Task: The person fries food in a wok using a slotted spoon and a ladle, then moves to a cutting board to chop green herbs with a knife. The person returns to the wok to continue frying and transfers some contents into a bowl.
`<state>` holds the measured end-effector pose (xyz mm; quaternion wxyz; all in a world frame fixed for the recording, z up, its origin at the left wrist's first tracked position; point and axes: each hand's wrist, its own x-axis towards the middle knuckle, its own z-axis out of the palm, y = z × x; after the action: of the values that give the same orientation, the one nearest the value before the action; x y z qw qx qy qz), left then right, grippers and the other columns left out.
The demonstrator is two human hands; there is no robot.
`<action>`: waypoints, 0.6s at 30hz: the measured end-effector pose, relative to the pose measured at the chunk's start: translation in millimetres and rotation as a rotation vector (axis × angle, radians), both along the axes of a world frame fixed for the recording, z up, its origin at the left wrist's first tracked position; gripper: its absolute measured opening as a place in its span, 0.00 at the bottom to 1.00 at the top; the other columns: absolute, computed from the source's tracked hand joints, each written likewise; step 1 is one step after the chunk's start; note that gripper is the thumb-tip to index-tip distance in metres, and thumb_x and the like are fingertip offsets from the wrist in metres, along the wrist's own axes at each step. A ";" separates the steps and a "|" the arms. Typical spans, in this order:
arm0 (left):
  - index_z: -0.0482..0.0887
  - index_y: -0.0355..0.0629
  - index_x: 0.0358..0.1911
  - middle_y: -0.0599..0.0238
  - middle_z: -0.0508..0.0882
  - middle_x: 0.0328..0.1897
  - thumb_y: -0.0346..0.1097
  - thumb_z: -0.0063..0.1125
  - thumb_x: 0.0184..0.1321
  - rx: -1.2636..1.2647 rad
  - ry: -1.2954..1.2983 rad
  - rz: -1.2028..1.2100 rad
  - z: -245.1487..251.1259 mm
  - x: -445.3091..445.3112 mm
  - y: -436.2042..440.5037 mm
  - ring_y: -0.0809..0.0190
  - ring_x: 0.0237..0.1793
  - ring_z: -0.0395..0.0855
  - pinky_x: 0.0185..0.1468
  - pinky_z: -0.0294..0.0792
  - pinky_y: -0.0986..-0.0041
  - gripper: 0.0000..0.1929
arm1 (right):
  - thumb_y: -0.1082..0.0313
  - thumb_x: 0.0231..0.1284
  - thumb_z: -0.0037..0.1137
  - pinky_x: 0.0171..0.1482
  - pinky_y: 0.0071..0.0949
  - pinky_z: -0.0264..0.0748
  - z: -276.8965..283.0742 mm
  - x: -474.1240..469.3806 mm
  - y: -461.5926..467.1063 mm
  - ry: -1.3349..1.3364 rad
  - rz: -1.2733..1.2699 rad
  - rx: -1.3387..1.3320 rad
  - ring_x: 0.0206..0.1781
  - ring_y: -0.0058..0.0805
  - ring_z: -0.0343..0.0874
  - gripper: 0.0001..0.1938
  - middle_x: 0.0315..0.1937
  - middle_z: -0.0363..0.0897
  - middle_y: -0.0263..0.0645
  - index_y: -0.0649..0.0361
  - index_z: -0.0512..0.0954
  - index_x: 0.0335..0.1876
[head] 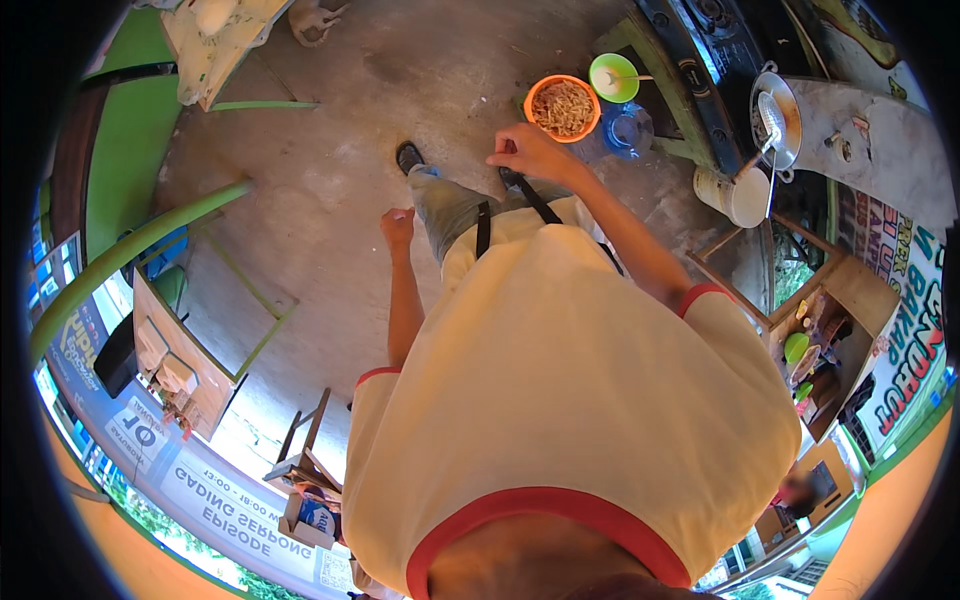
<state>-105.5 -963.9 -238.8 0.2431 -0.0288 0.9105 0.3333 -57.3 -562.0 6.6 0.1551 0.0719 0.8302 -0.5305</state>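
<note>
My left hand [397,227] hangs beside my left leg with its fingers curled in, and nothing shows in it. In front of my right leg is my right hand [529,152], its fingers bent towards the thumb; I see no object in it. Just beyond that hand, an orange bowl [562,138] on the floor holds shredded pale-brown food [562,107]. A green bowl [621,96] next to it contains something white and a spoon-like utensil [637,78]. Beside both bowls stands a clear blue plastic container [627,131].
To the right are a black gas stove [705,82], a metal wok [787,124] with a skimmer [771,116], and a white bucket [731,196]. A wooden table [214,397] and a green pole [142,259] are at left. An animal [309,21] lies on the floor [315,165] ahead.
</note>
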 end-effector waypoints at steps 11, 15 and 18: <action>0.81 0.37 0.53 0.52 0.88 0.47 0.39 0.66 0.66 0.017 -0.249 0.483 -50.3 307.1 -6.5 0.53 0.51 0.85 0.55 0.77 0.59 0.17 | 0.59 0.68 0.56 0.35 0.36 0.84 -260.3 234.1 188.5 -0.481 -0.214 0.250 0.30 0.33 0.87 0.13 0.32 0.87 0.42 0.61 0.86 0.38; 0.75 0.46 0.61 0.56 0.84 0.55 0.43 0.61 0.71 0.072 -0.486 0.809 4.3 390.6 28.6 0.54 0.54 0.85 0.54 0.77 0.55 0.19 | 0.54 0.69 0.59 0.28 0.35 0.85 -284.6 313.0 258.5 -0.797 -0.696 0.130 0.27 0.28 0.86 0.13 0.29 0.86 0.37 0.57 0.85 0.40; 0.75 0.49 0.61 0.58 0.82 0.59 0.44 0.57 0.74 0.158 -0.468 0.970 8.9 473.2 53.1 0.51 0.57 0.84 0.52 0.78 0.55 0.18 | 0.54 0.70 0.60 0.29 0.34 0.84 -309.5 329.3 306.4 -0.751 -0.725 0.129 0.28 0.27 0.86 0.13 0.31 0.86 0.35 0.55 0.84 0.45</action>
<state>367.6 -910.8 -229.8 0.2589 -0.5008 0.6865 0.4592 272.0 -255.6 -302.9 0.2438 0.5490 0.6703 -0.4358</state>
